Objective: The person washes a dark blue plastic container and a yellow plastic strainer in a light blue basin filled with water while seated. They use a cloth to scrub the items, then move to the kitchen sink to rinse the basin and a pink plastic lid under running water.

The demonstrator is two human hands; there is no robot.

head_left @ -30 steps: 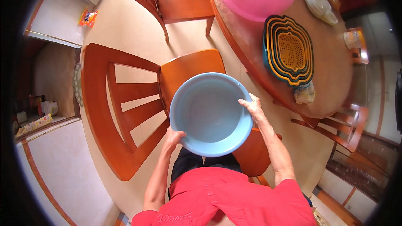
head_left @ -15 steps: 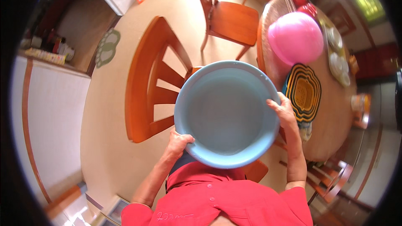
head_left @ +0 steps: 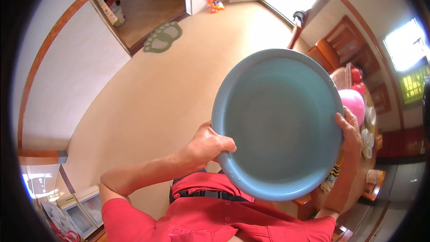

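Observation:
I carry a large round blue basin in front of my body. It looks as if water lies in it, though the surface is hard to make out. My left hand is closed on the left rim, thumb over the inside edge and fingers underneath. On the opposite side my right hand grips the rim with its thumb inside. Behind that hand, on the dining table, shows part of a pink bowl-shaped thing. The basin hides some of the table and floor.
A green footprint-shaped mat lies by a doorway at the far left. Beside a far door sits an orange packet. The round table at the right holds white dishes; wooden chairs stand beyond it.
My body has turned, and the table now lies farther right in view. The chair left of the basin has gone out of sight. Both hands still grip the basin.

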